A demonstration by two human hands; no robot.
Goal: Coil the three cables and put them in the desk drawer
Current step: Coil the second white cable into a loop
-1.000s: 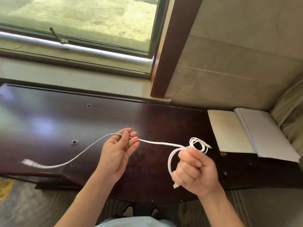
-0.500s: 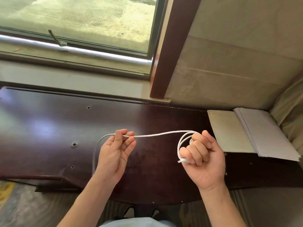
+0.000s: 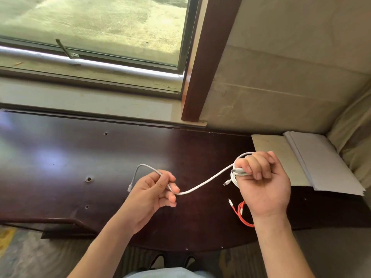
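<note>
I hold the white cable (image 3: 202, 184) above the table (image 3: 60, 157) with both hands. My right hand (image 3: 261, 183) has its fingers (image 3: 255, 167) curled tight round several finished loops of that cable. My left hand (image 3: 154, 191) pinches the uncoiled run near its free end, so that the plug (image 3: 130, 187) and a short length arch out past the knuckles. Between the hands the cable sags in a slack curve.

Progress, as I judge it: coiling of the white cable is well advanced. Only the span between the hands and the short tail remain to be wound on.

A red cable (image 3: 241, 214) lies on the table just below my right wrist, already gathered in loose loops; the wrist hides part of it, so I cannot confirm that coil is complete.

Count: two cables visible, one white and one red. The third is not in view. No drawer is in view, so I judge all stowing still to do. One stack of papers (image 3: 321, 167) lies at the right.
</note>
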